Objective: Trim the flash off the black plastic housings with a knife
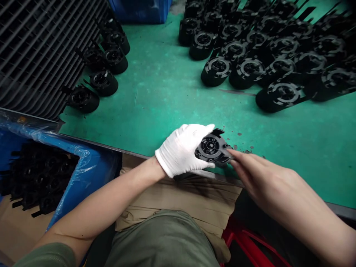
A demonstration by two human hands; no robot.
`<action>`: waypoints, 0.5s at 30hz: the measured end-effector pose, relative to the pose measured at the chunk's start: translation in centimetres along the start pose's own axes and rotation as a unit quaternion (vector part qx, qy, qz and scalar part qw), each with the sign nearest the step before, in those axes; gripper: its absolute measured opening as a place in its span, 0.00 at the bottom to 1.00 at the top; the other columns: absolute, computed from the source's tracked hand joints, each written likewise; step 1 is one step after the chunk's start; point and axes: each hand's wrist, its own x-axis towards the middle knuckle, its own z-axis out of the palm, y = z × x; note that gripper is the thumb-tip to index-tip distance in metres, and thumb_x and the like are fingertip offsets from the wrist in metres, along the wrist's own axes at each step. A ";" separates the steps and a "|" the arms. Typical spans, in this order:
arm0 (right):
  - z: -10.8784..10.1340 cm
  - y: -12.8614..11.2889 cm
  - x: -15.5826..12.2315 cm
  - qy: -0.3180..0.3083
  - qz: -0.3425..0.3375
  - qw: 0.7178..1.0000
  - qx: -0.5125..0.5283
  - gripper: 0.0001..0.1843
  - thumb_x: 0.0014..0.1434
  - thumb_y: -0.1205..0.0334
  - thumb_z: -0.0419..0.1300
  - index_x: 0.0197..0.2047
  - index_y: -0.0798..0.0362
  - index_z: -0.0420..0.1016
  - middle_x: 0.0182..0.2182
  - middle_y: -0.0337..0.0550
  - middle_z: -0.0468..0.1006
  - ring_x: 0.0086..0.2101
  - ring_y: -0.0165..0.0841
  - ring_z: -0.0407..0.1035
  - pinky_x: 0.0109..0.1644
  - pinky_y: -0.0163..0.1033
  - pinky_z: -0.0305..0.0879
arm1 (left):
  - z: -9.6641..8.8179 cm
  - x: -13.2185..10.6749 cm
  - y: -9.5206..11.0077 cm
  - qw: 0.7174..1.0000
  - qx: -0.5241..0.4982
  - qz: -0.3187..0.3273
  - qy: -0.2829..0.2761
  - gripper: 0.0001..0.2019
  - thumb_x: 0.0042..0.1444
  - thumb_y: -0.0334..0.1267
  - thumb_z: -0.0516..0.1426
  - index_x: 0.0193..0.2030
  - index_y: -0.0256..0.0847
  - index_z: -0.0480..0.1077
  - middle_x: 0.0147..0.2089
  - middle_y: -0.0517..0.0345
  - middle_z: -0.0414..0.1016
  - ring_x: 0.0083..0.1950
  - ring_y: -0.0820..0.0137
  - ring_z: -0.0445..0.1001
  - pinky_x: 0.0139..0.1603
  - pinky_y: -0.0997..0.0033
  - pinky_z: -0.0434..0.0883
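Note:
My left hand (185,150), in a white glove, is wrapped round a black round plastic housing (210,145) near the front edge of the green tabletop. The housing's face points up, showing a ringed centre and small holes. A flat tab stands out from its far side. My right hand (260,172) is bare, with thumb and fingers pinched together at the housing's right rim. What sits between those fingertips, if anything, is too small and hidden to make out. Dark specks (239,134) lie on the tabletop just beyond the housing.
Many similar black housings (216,71) stand at the back right, and several more (103,82) at the left beside a black ribbed stack (33,48). A blue bin (141,11) is at the back. Below left, a plastic-lined blue box (91,174) contains more black parts.

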 end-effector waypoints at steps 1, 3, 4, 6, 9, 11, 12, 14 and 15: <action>0.0 0.6 0.1 0.016 0.017 1.000 0.014 0.23 0.87 0.52 0.53 0.72 0.52 0.80 0.53 0.51 0.93 0.40 0.43 0.90 0.38 0.45 0.83 | 0.5 -0.4 1.1 0.999 0.015 -0.039 0.031 0.55 0.65 0.65 0.76 0.87 0.41 0.62 0.76 0.32 0.81 0.77 0.39 0.82 0.80 0.36 0.79; -0.3 1.5 -0.3 0.044 0.082 0.995 0.023 0.25 0.87 0.49 0.52 0.73 0.50 0.81 0.53 0.51 0.94 0.45 0.47 0.91 0.44 0.48 0.86 | 1.3 -1.4 3.3 0.989 0.047 -0.118 0.082 0.58 0.66 0.62 0.76 0.90 0.39 0.54 0.75 0.30 0.79 0.76 0.38 0.81 0.78 0.35 0.80; -0.6 1.6 -0.9 0.053 0.125 0.991 0.020 0.25 0.87 0.49 0.53 0.75 0.49 0.80 0.54 0.52 0.94 0.45 0.49 0.91 0.44 0.50 0.86 | 1.5 -1.8 4.2 0.983 0.060 -0.144 0.092 0.60 0.67 0.61 0.76 0.91 0.37 0.50 0.74 0.29 0.78 0.75 0.37 0.81 0.77 0.35 0.81; -1.2 1.2 -2.4 0.055 0.206 0.977 0.012 0.26 0.87 0.49 0.54 0.79 0.44 0.78 0.54 0.50 0.94 0.45 0.51 0.91 0.42 0.51 0.85 | 1.0 -2.3 4.9 0.982 0.065 -0.160 0.071 0.65 0.64 0.60 0.78 0.92 0.34 0.45 0.74 0.28 0.76 0.74 0.38 0.82 0.74 0.37 0.84; -1.4 -0.3 -4.8 0.061 0.214 0.974 0.038 0.27 0.84 0.51 0.58 0.81 0.38 0.76 0.55 0.45 0.94 0.44 0.47 0.91 0.42 0.49 0.85 | -1.6 -1.2 3.1 0.995 0.023 -0.090 -0.031 0.72 0.55 0.60 0.83 0.93 0.38 0.46 0.82 0.25 0.69 0.79 0.37 0.79 0.77 0.36 0.84; -1.0 -1.6 -5.7 0.066 0.164 0.980 0.095 0.26 0.84 0.54 0.59 0.80 0.40 0.77 0.55 0.45 0.93 0.46 0.43 0.90 0.46 0.44 0.86 | -3.6 0.7 0.9 0.994 -0.017 -0.005 -0.104 0.71 0.50 0.57 0.84 0.92 0.44 0.51 0.89 0.26 0.62 0.88 0.32 0.69 0.85 0.30 0.76; -0.7 -2.2 -5.8 0.067 0.142 0.979 0.127 0.25 0.84 0.56 0.59 0.79 0.42 0.77 0.53 0.45 0.91 0.45 0.39 0.89 0.47 0.41 0.85 | -4.4 1.8 -0.1 0.990 -0.035 0.024 -0.137 0.68 0.50 0.52 0.84 0.91 0.47 0.54 0.91 0.29 0.61 0.90 0.32 0.66 0.88 0.28 0.72; -0.1 -3.2 -5.7 0.068 0.119 0.975 0.176 0.24 0.86 0.58 0.57 0.79 0.45 0.76 0.49 0.44 0.88 0.42 0.34 0.86 0.48 0.37 0.81 | -5.3 3.8 -1.6 0.976 -0.073 0.052 -0.196 0.61 0.51 0.40 0.81 0.89 0.51 0.59 0.88 0.38 0.69 0.88 0.37 0.71 0.88 0.32 0.73; 0.2 -3.5 -5.5 0.071 0.114 0.973 0.187 0.24 0.86 0.59 0.57 0.80 0.45 0.76 0.47 0.43 0.85 0.41 0.32 0.84 0.47 0.36 0.80 | -5.4 4.6 -2.0 0.971 -0.091 0.055 -0.215 0.57 0.52 0.36 0.79 0.87 0.52 0.61 0.85 0.41 0.75 0.85 0.40 0.76 0.86 0.36 0.76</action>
